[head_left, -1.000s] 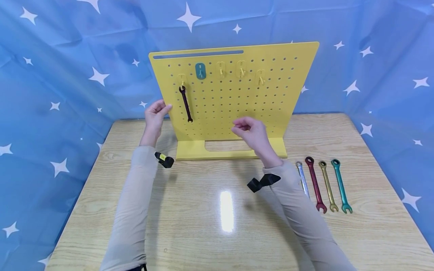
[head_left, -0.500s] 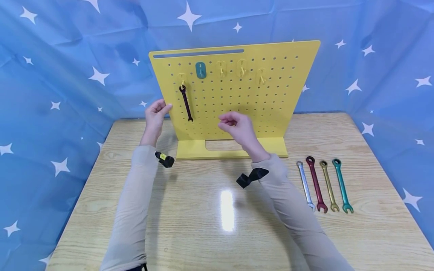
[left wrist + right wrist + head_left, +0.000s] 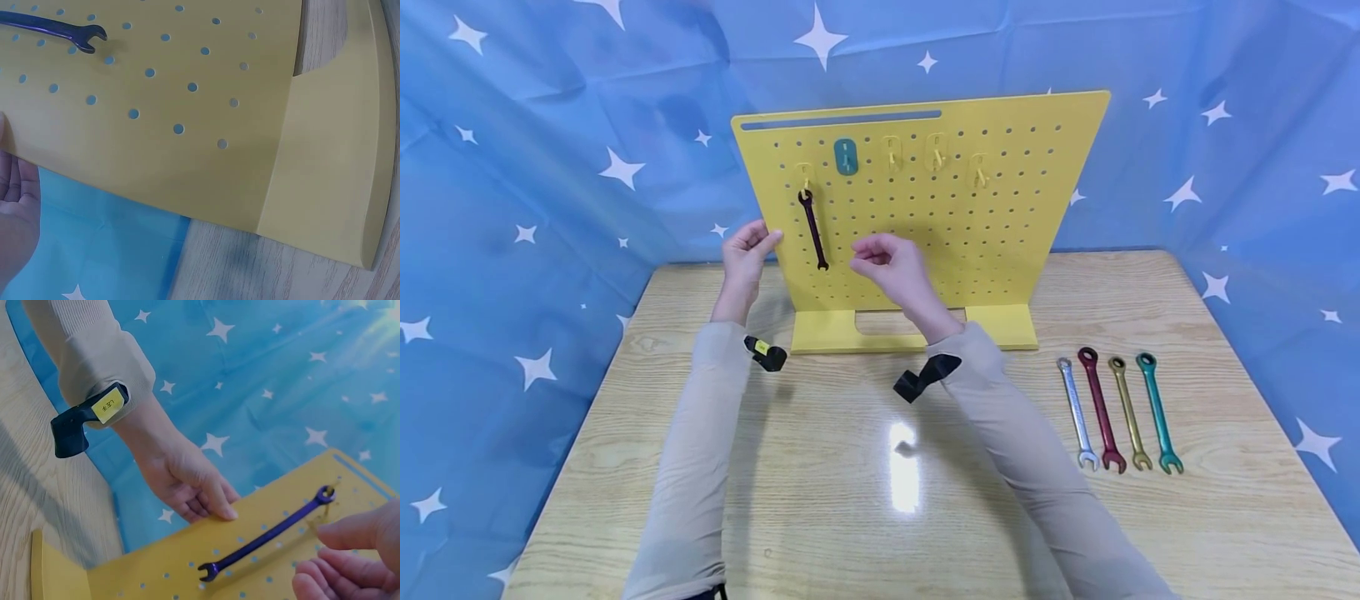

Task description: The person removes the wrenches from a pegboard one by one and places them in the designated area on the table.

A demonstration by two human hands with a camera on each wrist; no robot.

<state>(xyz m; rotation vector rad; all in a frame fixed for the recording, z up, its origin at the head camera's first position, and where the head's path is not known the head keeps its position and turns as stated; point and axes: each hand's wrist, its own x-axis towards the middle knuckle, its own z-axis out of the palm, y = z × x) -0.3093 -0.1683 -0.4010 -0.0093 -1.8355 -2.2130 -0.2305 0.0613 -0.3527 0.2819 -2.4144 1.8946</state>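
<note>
A yellow pegboard stands on the wooden table, and my left hand grips its left edge, thumb on the front face. The left wrist view shows only part of that hand. A dark purple wrench hangs by its ring end from a yellow hook. To the right of this wrench, my right hand is in front of the board, holding nothing. Seen from the right wrist, its thumb and loosely bent fingers are apart, close to the wrench.
A teal hook and several yellow hooks line the board's upper part. On the table's right lie a silver wrench, a red wrench, a gold wrench and a teal wrench. A blue starry cloth hangs behind.
My right hand has moved left across the front of the board and slightly up, towards the hanging purple wrench. My left hand stays on the board's edge.
</note>
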